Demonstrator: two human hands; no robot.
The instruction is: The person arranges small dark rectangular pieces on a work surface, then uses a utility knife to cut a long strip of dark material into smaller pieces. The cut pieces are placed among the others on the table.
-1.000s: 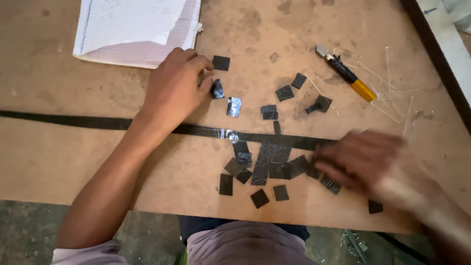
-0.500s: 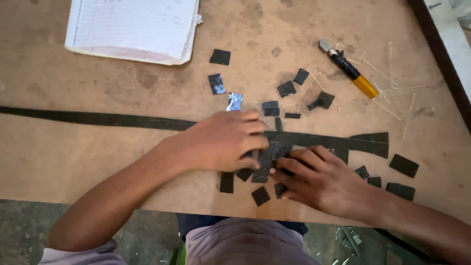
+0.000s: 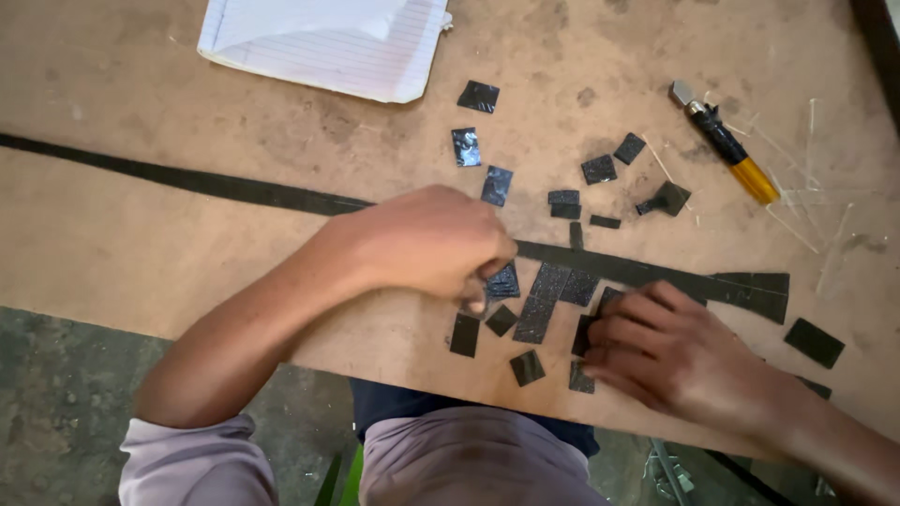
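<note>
Lined notebook (image 3: 323, 42), upper left, top edge cut off by the frame, resting on a worn brown table (image 3: 141, 234) crossed by a long black strip (image 3: 187, 183). Left hand (image 3: 427, 242), centre, fingers curled shut and pinching a small dark square piece (image 3: 503, 281); the grip itself partly hidden under the knuckles. Scattered dark pieces (image 3: 562, 290), clustered between both hands, some overlapping, exact count unclear. Right hand (image 3: 680, 356), fingers bent and pressed flat upon pieces at the table's near edge; whether it grips any cannot be told. Yellow-handled cutter (image 3: 727, 145), upper right, well apart.
</note>
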